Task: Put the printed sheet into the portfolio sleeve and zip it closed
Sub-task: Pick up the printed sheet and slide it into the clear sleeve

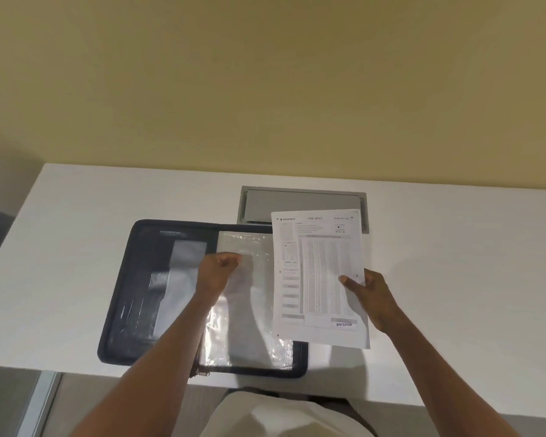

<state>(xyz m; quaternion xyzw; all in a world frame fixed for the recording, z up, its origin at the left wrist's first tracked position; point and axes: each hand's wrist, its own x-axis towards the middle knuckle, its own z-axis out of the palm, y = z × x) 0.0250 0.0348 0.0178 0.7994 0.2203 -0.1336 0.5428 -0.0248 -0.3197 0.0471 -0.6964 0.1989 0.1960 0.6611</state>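
We see right hand [371,293] pinching printed sheet [319,272], left hand [221,268] gripping clear sleeve [249,320], portfolio [123,285] open on table [60,231].

The portfolio [133,294] lies open on the counter [454,247], the sleeve [249,326] in its right half under the left hand [221,266]. The printed sheet [319,272] overlaps its right edge; a hatch [297,203] sits behind it.

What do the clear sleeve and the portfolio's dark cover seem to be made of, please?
The sleeve looks like thin clear plastic film: glossy, crinkled, catching glare. The portfolio cover seems matte dark fabric or leatherette with a rolled rim; which, I cannot tell.
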